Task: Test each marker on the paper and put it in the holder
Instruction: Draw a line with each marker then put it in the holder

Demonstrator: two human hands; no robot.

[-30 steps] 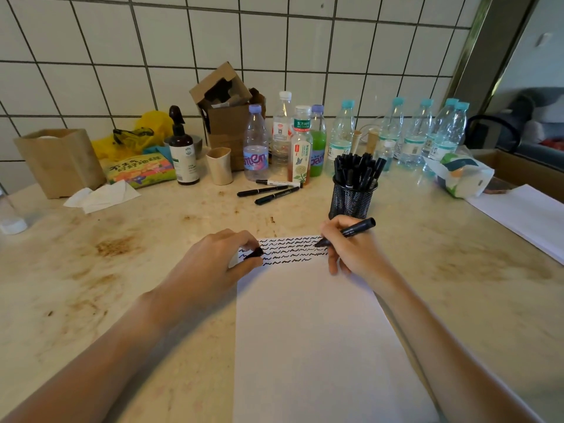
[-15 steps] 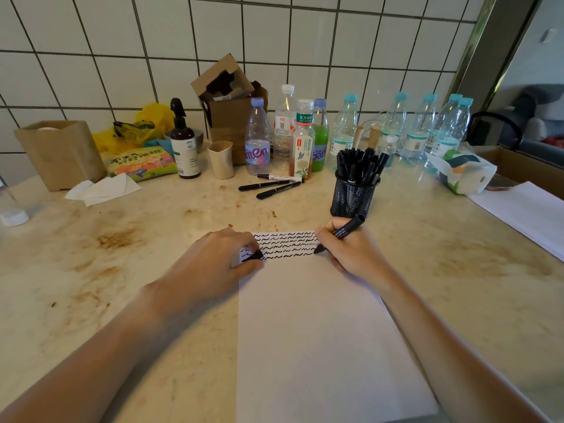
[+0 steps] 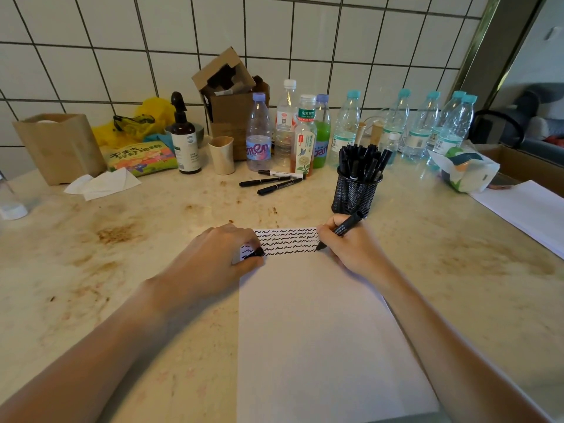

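A white paper sheet (image 3: 317,331) lies on the counter, its top strip filled with rows of black squiggles. My right hand (image 3: 354,251) grips an uncapped black marker (image 3: 345,228), whose tip touches the paper at the right end of the squiggles. My left hand (image 3: 210,264) rests on the sheet's upper left corner and pinches the black marker cap (image 3: 258,252). Just beyond my right hand stands a black mesh holder (image 3: 355,193), full of several black markers. Three more markers (image 3: 274,183) lie loose on the counter behind the paper.
Several plastic bottles (image 3: 345,129) line the tiled wall, with a cardboard box (image 3: 229,102), a beige cup (image 3: 222,154) and a brown pump bottle (image 3: 184,141). A tissue pack (image 3: 464,169) and more white sheets (image 3: 525,209) lie right. Tissues (image 3: 103,184) and a paper bag (image 3: 58,146) sit left.
My right hand has tilted the marker more upright and brought its tip down to the right edge of the squiggle rows. The left hand has stayed on the paper's corner.
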